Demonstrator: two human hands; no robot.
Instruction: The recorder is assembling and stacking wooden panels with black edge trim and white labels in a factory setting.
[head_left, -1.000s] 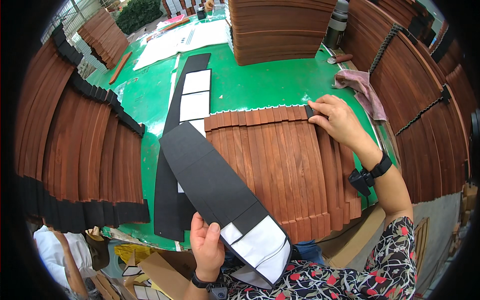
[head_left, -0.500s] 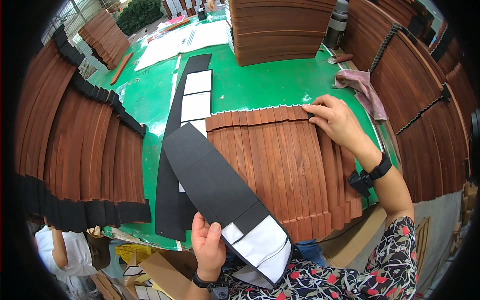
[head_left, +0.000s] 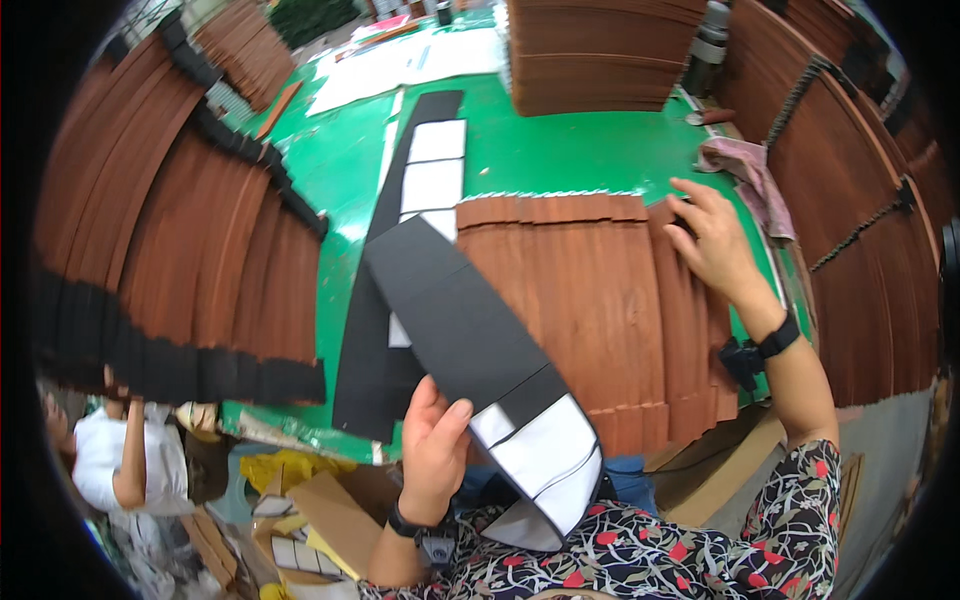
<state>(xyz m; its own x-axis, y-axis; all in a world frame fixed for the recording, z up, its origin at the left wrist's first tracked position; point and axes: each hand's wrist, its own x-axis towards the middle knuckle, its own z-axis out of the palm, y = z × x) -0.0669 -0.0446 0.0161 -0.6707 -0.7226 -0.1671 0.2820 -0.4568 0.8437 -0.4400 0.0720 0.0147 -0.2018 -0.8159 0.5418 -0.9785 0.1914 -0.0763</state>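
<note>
My left hand (head_left: 432, 450) pinches the edge of a long black sheet (head_left: 455, 295) between thumb and fingers. Its lower part shows white backing (head_left: 545, 450) and curls toward my body. To the right, my right hand (head_left: 715, 245) is raised over the far right end of a row of reddish-brown wooden slats (head_left: 560, 310). A small dark piece (head_left: 684, 214) shows between its thumb and fingers, somewhat blurred. The slats lie side by side, their far ends forming an even edge. Under the held sheet lies another black strip (head_left: 375, 330) with white backing squares (head_left: 433, 185) beside it.
Tall stacks of wooden slats with black ends (head_left: 215, 270) stand at left. More slat stacks rise at the back (head_left: 600, 60) and right (head_left: 850, 270). A bottle (head_left: 706, 50) and a pink cloth (head_left: 745, 165) sit far right. At lower left are a cardboard box (head_left: 325, 515) and another person (head_left: 125, 465).
My right hand has lifted off the slats' far edge and moved right. The whole view has shifted slightly; my left hand still grips the black sheet.
</note>
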